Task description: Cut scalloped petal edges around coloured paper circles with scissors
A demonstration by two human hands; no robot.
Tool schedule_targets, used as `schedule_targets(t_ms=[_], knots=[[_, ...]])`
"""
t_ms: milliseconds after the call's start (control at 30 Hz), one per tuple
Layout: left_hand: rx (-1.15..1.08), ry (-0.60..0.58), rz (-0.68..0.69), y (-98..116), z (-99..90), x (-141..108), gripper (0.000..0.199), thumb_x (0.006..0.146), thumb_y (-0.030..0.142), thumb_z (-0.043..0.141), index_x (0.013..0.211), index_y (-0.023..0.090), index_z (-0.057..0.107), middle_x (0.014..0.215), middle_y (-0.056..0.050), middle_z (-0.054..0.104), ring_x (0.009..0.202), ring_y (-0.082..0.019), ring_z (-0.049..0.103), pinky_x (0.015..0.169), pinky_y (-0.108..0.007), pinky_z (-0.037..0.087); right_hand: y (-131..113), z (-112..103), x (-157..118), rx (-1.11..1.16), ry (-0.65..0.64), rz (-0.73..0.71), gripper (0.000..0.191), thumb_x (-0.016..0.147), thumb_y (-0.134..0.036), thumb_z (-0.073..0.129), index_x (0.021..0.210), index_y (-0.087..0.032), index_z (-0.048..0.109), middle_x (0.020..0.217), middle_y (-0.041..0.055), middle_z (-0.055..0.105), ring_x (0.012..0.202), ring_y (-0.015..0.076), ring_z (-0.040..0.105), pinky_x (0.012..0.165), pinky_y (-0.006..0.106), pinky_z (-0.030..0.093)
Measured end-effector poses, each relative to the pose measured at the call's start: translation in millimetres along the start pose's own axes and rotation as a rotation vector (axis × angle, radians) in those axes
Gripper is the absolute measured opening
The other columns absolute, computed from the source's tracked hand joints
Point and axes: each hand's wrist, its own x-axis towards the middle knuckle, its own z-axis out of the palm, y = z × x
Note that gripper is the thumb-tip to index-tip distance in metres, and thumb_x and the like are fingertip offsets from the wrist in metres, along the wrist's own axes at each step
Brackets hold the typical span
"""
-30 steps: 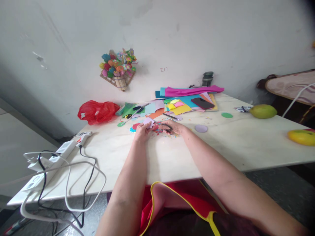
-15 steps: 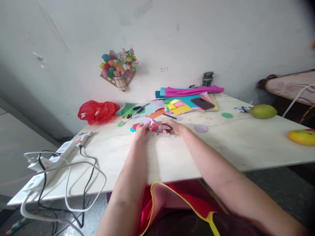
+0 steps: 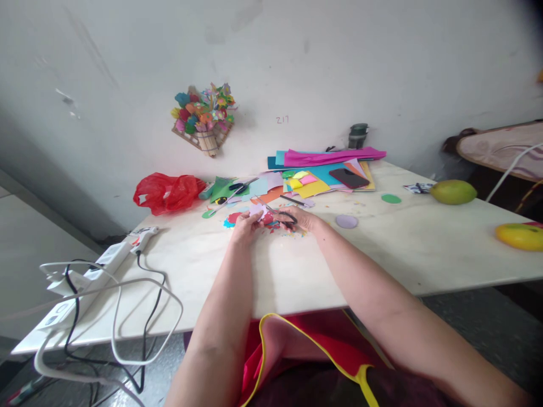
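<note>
My left hand (image 3: 246,226) pinches a small light purple paper piece (image 3: 257,211) between thumb and fingers. My right hand (image 3: 300,219) is closed round the black handles of a pair of scissors (image 3: 288,217). The scissor blades point up and left, close beside the purple paper, and look parted. Red paper (image 3: 234,217) and blue paper (image 3: 229,224) pieces lie by my left hand. Small coloured scraps are scattered beneath both hands. To the right of my right hand lies a light purple paper disc (image 3: 347,221).
Coloured sheets (image 3: 316,183), a phone (image 3: 349,178), a pen (image 3: 297,200) and a second pair of scissors (image 3: 237,186) lie behind my hands. A red bag (image 3: 169,193) and a power strip (image 3: 106,260) with cables are left; two mangoes (image 3: 453,192) are right.
The scissor blades have opened wider and swung a little up and left. The purple paper has turned slightly in my left hand. Both arms stay nearly in place.
</note>
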Motion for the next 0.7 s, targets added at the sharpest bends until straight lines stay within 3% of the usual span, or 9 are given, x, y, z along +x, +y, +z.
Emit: schedule_targets(t_ms=[300, 533, 700], knots=[[-0.025, -0.041, 0.053, -0.9, 0.0, 0.3, 0.032, 0.055, 0.030, 0.082, 0.068, 0.015, 0.057, 0.052, 0.006, 0.047, 0.042, -0.005, 0.042, 0.042, -0.018, 0.039, 7.8, -2.3, 2.6, -0.009, -0.008, 0.009, 0.040, 0.078, -0.053, 0.060, 0.070, -0.016, 0.050, 0.049, -0.0037, 0.054, 0.034, 0.0051, 0.044, 0.031, 0.018, 0.024], [-0.041, -0.030, 0.013, 0.3, 1.8, 0.3, 0.031, 0.055, 0.027, 0.082, 0.074, 0.012, 0.062, 0.066, -0.002, 0.063, 0.055, -0.010, 0.057, 0.059, -0.025, 0.053, 8.7, -2.5, 3.3, 0.007, -0.012, -0.001, 0.038, 0.079, -0.052, 0.059, 0.073, -0.015, 0.052, 0.050, -0.0036, 0.054, 0.034, 0.0053, 0.045, 0.030, 0.017, 0.024], [-0.058, -0.052, 0.020, -1.6, -0.7, 1.1, 0.029, 0.055, 0.023, 0.081, 0.075, 0.010, 0.064, 0.071, -0.005, 0.067, 0.064, -0.014, 0.063, 0.067, -0.027, 0.054, 12.5, -4.2, 6.5, 0.003, -0.020, 0.001, 0.039, 0.080, -0.053, 0.058, 0.071, -0.016, 0.051, 0.050, -0.0026, 0.055, 0.035, 0.0059, 0.046, 0.030, 0.017, 0.024]])
